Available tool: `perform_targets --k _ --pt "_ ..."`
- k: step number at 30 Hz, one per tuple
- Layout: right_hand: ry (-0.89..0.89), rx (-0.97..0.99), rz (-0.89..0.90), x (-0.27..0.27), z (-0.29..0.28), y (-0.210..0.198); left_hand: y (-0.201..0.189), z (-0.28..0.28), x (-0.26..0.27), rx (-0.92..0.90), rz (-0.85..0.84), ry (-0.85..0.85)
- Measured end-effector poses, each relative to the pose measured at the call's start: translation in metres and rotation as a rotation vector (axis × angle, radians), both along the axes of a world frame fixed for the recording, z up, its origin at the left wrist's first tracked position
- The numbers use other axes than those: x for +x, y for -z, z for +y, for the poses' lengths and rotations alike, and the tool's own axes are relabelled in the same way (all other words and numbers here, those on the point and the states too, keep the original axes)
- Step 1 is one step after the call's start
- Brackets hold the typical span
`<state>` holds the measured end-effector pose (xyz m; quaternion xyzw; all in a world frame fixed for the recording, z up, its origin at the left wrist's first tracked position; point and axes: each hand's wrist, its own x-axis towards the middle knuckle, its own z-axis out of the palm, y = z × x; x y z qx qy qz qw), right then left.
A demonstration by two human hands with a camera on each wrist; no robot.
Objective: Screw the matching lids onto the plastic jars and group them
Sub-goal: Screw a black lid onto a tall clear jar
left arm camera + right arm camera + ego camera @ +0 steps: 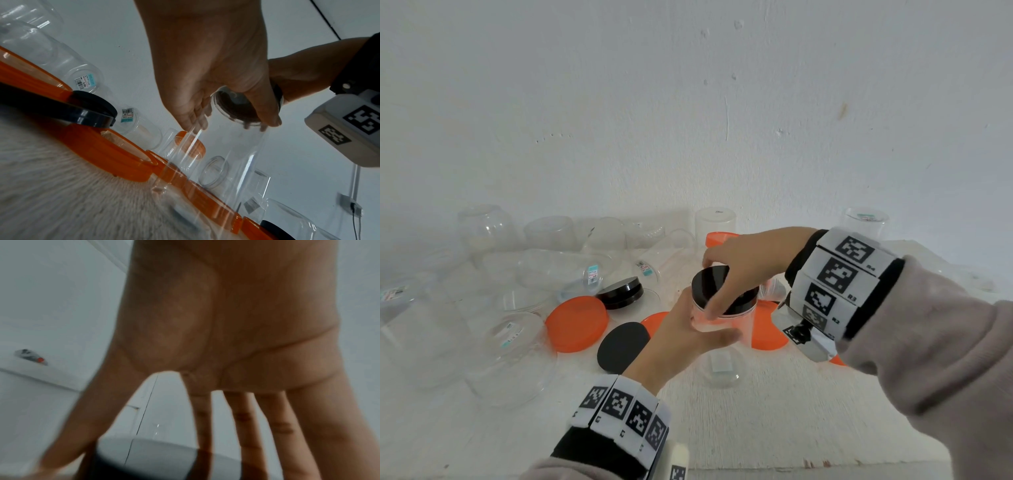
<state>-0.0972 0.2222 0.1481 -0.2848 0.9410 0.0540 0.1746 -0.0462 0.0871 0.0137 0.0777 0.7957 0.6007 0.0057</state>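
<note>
A clear plastic jar (722, 320) stands upright at the table's middle, and my left hand (688, 329) wraps round its body from the left. A black lid (710, 281) sits on its mouth, gripped round the rim from above by my right hand (736, 267). In the left wrist view the jar (226, 154) shows from below, with the lid (234, 105) at its far end under the right hand (287, 78). The right wrist view shows spread fingers (242, 418) reaching down over the lid (144, 462).
Loose lids lie around: an orange lid (577, 323), a black lid (622, 346), a stacked black lid (621, 293), more orange lids (768, 329). Several clear open jars (510, 356) lie or stand at the left and along the wall. The table's front edge (791, 462) is near.
</note>
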Motion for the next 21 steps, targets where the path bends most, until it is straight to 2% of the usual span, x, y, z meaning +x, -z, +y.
perform_targets --k 2,5,9,12,17,21 --pt "-0.067 0.020 -0.066 0.000 0.001 -0.005 0.000 0.001 -0.001 0.005 -0.008 -0.009" --pt "-0.119 -0.028 -0.064 -0.001 0.001 -0.007 0.000 0.001 -0.001 -0.001 -0.010 -0.013" --pt "-0.045 -0.076 0.024 0.000 0.000 0.001 0.001 0.001 -0.001 0.000 -0.008 -0.010" --pt "-0.005 -0.027 0.130 0.004 -0.003 0.006 0.001 0.001 0.001 -0.001 0.006 -0.016" --pt "-0.069 0.015 -0.063 0.002 0.002 -0.007 0.002 0.001 0.000 0.005 0.002 -0.017" --pt "-0.096 -0.015 -0.044 0.002 0.003 -0.008 0.003 0.001 -0.001 0.006 0.001 -0.016"
